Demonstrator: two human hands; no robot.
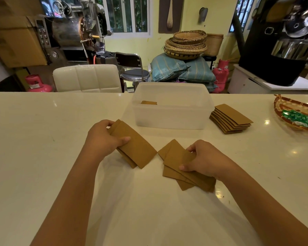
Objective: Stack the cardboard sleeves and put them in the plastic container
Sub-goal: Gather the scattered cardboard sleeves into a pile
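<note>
While the left hand [103, 137] grips a small bundle of cardboard sleeves [133, 148], thumb across the top face and fingers curled round the far end, the bundle sits tilted with its lower end just touching the counter [43, 139] near the middle. The right hand [203, 159] presses down on a loose fan of sleeves [176, 157] lying flat on the counter just beside the held bundle, thumb and fingertips closed on the top sheets; the fan spreads unevenly, corners poking out toward the near edge. Beyond both hands, toward the far edge, stands a clear plastic container [171, 119], open at the top, with a few sleeves [148, 102] inside against its left wall. Just to the right of the container, a neat pile of sleeves [231, 118] rests on the counter, its layers stepped slightly. At the right edge of the counter sits a woven basket [281, 105] holding green packets [299, 118].
</note>
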